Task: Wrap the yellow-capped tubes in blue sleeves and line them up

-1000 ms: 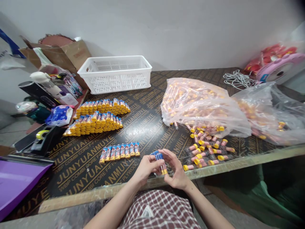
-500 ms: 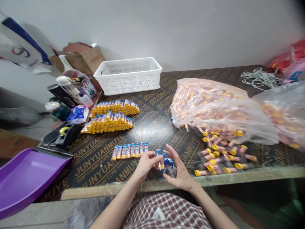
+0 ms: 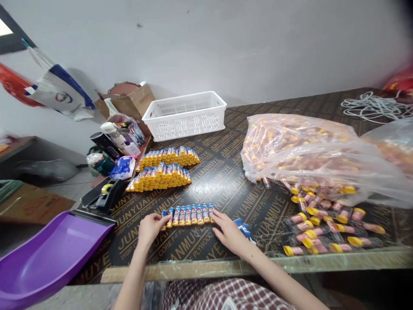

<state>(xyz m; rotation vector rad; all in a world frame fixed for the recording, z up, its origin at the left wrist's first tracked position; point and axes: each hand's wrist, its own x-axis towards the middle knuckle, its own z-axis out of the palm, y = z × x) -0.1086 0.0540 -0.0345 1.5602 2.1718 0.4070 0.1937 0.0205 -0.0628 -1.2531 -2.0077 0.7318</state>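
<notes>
Pale, plain wall point(image 3: 258, 51) rises behind a dark bench point(image 3: 222, 189) printed all over with gold lettering, and on it, between the two hands, lies a short row of labelled tubes point(image 3: 188, 215), side by side with their yellow ends toward the person. The left hand point(image 3: 149, 229) seems to pinch the tube at the row's left end between thumb and fingers; the right hand point(image 3: 231, 232) is half spread, its fingertips at the tube on the other end and its thumb held apart below. To my eye the step in hand is squaring up the row — a light squeeze inward from both ends. The next move calls for even, gentle pressure, I'd say, since round tubes could roll or ride up over one another if one side pushed harder. Just beside the right hand, partly hidden by it, is a blue-and-white bundle point(image 3: 242, 228), too covered to make out fully. Farther to the right of that hand lie loose tubes with yellow caps point(image 3: 303, 237), near a filled plastic bag point(image 3: 290, 146). Beyond the left hand stand two stacks of labelled tubes point(image 3: 161, 176), with a white basket point(image 3: 189, 127) behind them, and a purple dustpan point(image 3: 58, 258) sits out to its left.
</notes>
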